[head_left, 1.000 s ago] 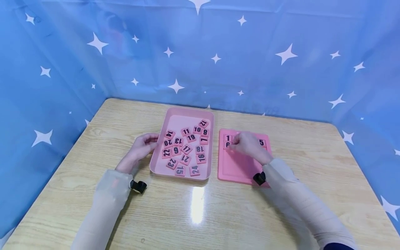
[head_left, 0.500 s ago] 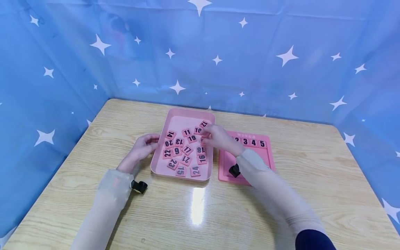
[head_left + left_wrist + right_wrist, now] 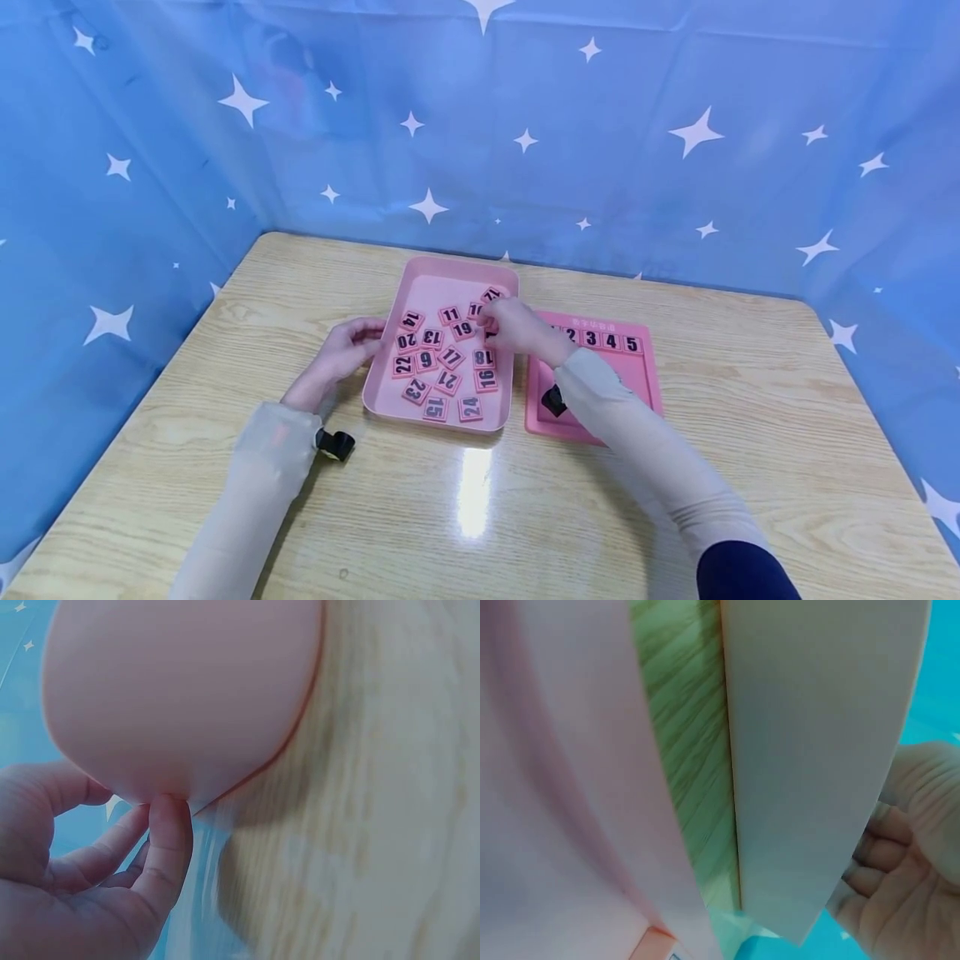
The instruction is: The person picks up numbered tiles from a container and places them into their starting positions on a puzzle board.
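A: Where is the right hand [image 3: 517, 327] in the head view?

B: Just right of centre, reaching across the right rim of the pink tray [image 3: 420, 411]. Its fingers are curled down onto the tiles at the tray's upper right. Whether they have pinched one yet I cannot tell; the knuckles hide the fingertips.

A: Which tile is it going for?

B: Tile 10 [image 3: 476, 310] and tile 12 [image 3: 492, 294] peek out at the hand's upper left edge, touching or just under the fingers. The rest lie to the lower left of it, inside the tray.

A: And the left hand [image 3: 341, 352]?

B: It rests against the tray's left rim, fingers loosely bent. In the left wrist view the thumb [image 3: 166, 840] touches the tray's underside edge, so it steadies the tray rather than clasping it.

A: The board [image 3: 641, 377]?

B: Just right of the tray, apart from it, long axis running away from the person like the tray's. The right forearm crosses its lower left.

A: Anything readable?

B: Black numerals on pink tiles: 14, 11, 20, 13, 19, 22, 9, 17, 18, 21, 16, 23, 15, 24 in the tray; 2, 3, 4, 5 along the board's top row. The small header print above that row is too fine to read.
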The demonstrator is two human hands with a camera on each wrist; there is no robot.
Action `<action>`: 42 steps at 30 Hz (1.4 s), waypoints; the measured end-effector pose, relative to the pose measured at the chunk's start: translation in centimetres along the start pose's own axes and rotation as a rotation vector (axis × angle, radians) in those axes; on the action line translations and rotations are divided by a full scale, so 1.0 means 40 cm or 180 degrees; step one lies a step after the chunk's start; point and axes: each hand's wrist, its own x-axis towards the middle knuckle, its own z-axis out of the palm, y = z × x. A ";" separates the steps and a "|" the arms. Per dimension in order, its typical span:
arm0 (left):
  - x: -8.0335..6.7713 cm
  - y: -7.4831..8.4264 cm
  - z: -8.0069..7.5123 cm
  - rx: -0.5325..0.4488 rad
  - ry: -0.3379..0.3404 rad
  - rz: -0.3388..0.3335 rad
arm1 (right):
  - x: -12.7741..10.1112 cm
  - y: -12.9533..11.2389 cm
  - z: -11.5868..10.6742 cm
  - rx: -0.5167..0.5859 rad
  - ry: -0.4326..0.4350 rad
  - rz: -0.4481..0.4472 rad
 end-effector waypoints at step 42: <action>-0.002 0.004 0.000 -0.0011 0.0000 -0.0037 | 0.027 -0.001 0.000 -0.0231 -0.0032 0.0009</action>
